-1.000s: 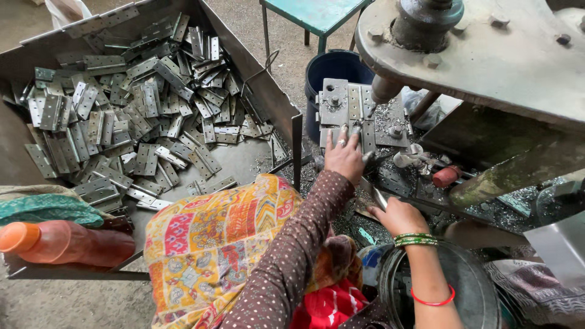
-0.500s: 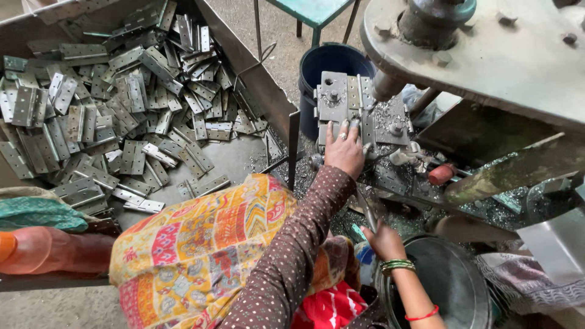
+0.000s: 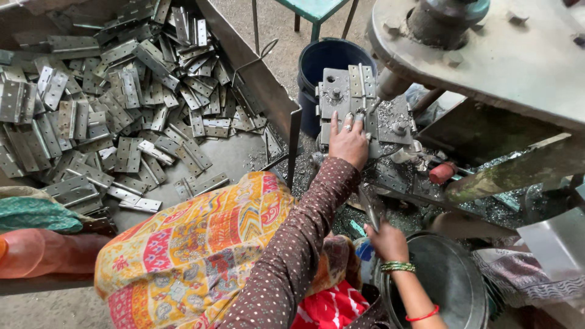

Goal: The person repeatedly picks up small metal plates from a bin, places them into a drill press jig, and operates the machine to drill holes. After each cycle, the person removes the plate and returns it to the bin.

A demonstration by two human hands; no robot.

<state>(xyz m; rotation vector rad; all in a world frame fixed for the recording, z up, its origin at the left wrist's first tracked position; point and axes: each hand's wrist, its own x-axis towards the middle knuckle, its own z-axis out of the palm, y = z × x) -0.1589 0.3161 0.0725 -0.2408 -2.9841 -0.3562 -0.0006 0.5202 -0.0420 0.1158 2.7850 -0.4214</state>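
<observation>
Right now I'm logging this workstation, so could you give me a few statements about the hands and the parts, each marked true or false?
1. The left hand rests on a metal hinge set in the machine's fixture. True.
2. The right hand is empty. False: it holds a thin metal piece.
3. The loose hinges lie heaped in a metal tray at the left. True.
4. The bucket behind the fixture is red. False: it is dark blue.
5. Green bangles sit on the right wrist. True.

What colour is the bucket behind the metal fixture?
Dark blue bucket, seen in the head view.
</observation>
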